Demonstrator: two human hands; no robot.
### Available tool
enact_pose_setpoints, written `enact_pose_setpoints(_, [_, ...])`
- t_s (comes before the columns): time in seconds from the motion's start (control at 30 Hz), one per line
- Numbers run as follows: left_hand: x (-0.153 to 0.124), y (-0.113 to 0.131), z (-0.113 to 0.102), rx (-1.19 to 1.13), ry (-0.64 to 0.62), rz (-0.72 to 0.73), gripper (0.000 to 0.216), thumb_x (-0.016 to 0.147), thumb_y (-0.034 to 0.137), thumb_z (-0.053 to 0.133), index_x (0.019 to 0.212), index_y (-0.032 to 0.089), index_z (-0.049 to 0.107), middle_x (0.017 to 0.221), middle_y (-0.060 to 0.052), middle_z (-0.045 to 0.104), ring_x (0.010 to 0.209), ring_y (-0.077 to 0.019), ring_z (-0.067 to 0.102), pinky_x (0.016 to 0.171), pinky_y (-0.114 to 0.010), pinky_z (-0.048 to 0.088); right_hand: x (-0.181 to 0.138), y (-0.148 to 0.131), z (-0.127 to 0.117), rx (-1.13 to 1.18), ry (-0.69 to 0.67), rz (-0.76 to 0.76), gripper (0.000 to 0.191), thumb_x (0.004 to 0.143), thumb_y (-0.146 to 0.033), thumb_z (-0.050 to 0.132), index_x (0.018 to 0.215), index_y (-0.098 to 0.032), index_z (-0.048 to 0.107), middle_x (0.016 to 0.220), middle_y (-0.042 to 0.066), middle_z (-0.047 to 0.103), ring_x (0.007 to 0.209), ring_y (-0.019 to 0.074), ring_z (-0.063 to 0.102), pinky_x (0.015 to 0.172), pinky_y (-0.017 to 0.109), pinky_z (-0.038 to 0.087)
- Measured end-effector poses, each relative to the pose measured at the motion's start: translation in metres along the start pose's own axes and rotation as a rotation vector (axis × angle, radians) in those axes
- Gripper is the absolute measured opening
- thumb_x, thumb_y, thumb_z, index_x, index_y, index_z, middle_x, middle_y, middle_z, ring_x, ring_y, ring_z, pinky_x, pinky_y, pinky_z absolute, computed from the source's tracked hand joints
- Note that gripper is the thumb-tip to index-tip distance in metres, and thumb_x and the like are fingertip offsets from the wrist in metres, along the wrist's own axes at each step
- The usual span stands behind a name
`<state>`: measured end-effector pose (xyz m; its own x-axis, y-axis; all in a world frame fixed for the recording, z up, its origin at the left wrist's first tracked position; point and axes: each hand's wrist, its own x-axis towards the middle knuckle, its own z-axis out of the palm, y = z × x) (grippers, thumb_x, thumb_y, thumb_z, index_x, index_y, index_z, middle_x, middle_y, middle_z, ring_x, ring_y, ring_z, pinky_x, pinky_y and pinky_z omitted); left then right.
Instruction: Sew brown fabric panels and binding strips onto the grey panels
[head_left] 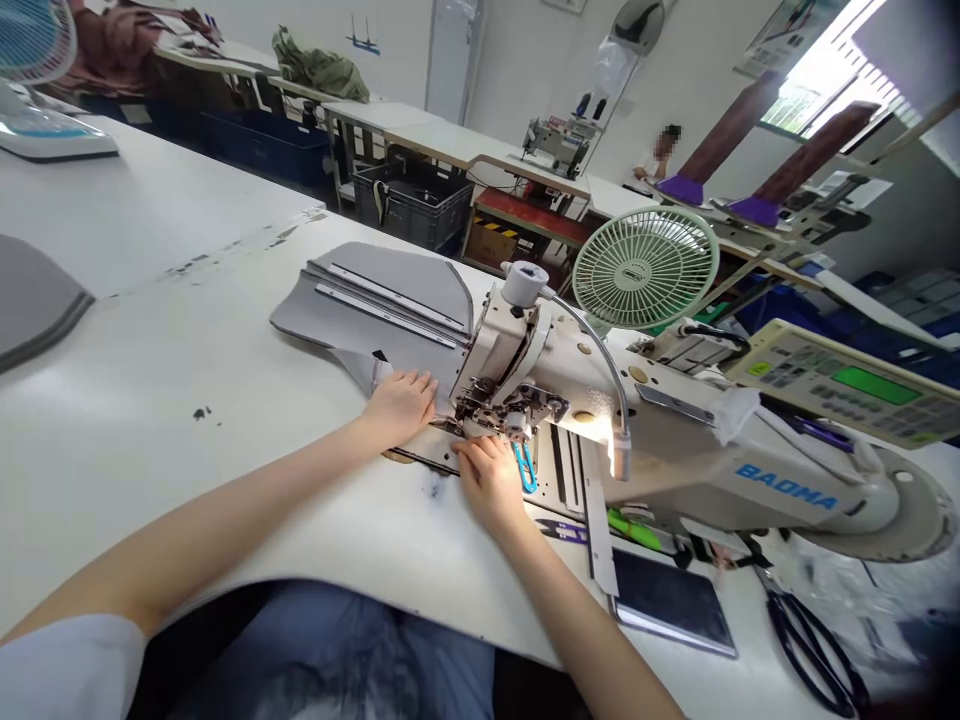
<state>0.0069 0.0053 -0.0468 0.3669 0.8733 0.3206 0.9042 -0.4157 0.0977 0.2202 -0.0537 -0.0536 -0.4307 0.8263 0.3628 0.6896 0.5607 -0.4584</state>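
Note:
My left hand (401, 402) lies flat, fingers stretched out, on a white fabric piece (367, 365) just left of the presser foot (491, 412) of a white sewing machine (675, 440). My right hand (489, 482) rests in front of the needle, fingers curled and pressed down on the fabric edge at the needle plate. A grey fabric panel with zipper strips (382, 295) spreads out behind the machine head. A blue clip (525, 466) lies beside my right hand.
A green desk fan (645, 268) stands behind the machine, and a control panel (847, 385) sits at right. Black scissors (814, 645) and a dark tablet (667, 600) lie near the front right edge. Another person sits at the far back.

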Motion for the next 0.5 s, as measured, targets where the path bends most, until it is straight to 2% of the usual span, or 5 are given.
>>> enact_pose_setpoints(0.1, [-0.038, -0.004, -0.017, 0.002, -0.029, 0.013, 0.037, 0.093, 0.019, 0.043, 0.117, 0.011, 0.070, 0.123, -0.017, 0.069, 0.112, -0.0310, 0.066, 0.088, -0.046, 0.053, -0.004, -0.002, -0.003, 0.055, -0.009, 0.020, 0.027, 0.097, -0.019, 0.047, 0.101, -0.019, 0.074, 0.095, 0.009, 0.071, 0.093, 0.0232, 0.060, 0.087, 0.039, 0.046])
enact_pose_setpoints(0.3, [-0.174, -0.035, -0.093, -0.198, -0.096, 0.038, 0.033, 0.095, 0.029, 0.046, 0.116, 0.029, 0.072, 0.116, -0.001, 0.075, 0.106, -0.0213, 0.070, 0.088, -0.034, 0.057, 0.004, -0.012, -0.002, 0.254, -0.110, 0.153, 0.027, 0.094, -0.021, 0.049, 0.106, -0.018, 0.073, 0.107, 0.013, 0.069, 0.105, 0.0269, 0.060, 0.098, 0.046, 0.047])
enact_pose_setpoints(0.37, [-0.207, -0.057, -0.116, -0.260, -0.023, -0.108, 0.033, 0.097, 0.033, 0.046, 0.122, 0.040, 0.066, 0.126, 0.005, 0.070, 0.113, -0.0205, 0.066, 0.097, -0.037, 0.055, 0.015, -0.019, 0.004, 0.363, -0.179, 0.238, 0.031, 0.094, -0.020, 0.049, 0.117, -0.018, 0.069, 0.112, 0.013, 0.069, 0.105, 0.0252, 0.062, 0.096, 0.045, 0.050])
enact_pose_setpoints(0.43, [-0.229, -0.086, -0.129, -0.185, 0.140, -0.365, 0.036, 0.096, 0.041, 0.050, 0.130, 0.046, 0.058, 0.140, 0.005, 0.060, 0.129, -0.0267, 0.055, 0.111, -0.054, 0.045, 0.028, -0.029, 0.010, 0.501, -0.280, 0.335, 0.035, 0.097, -0.022, 0.045, 0.127, -0.019, 0.062, 0.108, 0.011, 0.070, 0.093, 0.0210, 0.067, 0.080, 0.038, 0.057])
enact_pose_setpoints(0.5, [-0.244, -0.116, -0.131, -0.182, 0.245, -0.651, 0.047, 0.092, 0.049, 0.054, 0.139, 0.044, 0.050, 0.140, -0.002, 0.058, 0.132, -0.0325, 0.051, 0.107, -0.063, 0.045, 0.039, -0.040, 0.015, 0.651, -0.401, 0.419, 0.032, 0.100, -0.027, 0.043, 0.126, -0.020, 0.061, 0.093, 0.007, 0.072, 0.077, 0.0169, 0.070, 0.062, 0.028, 0.058])
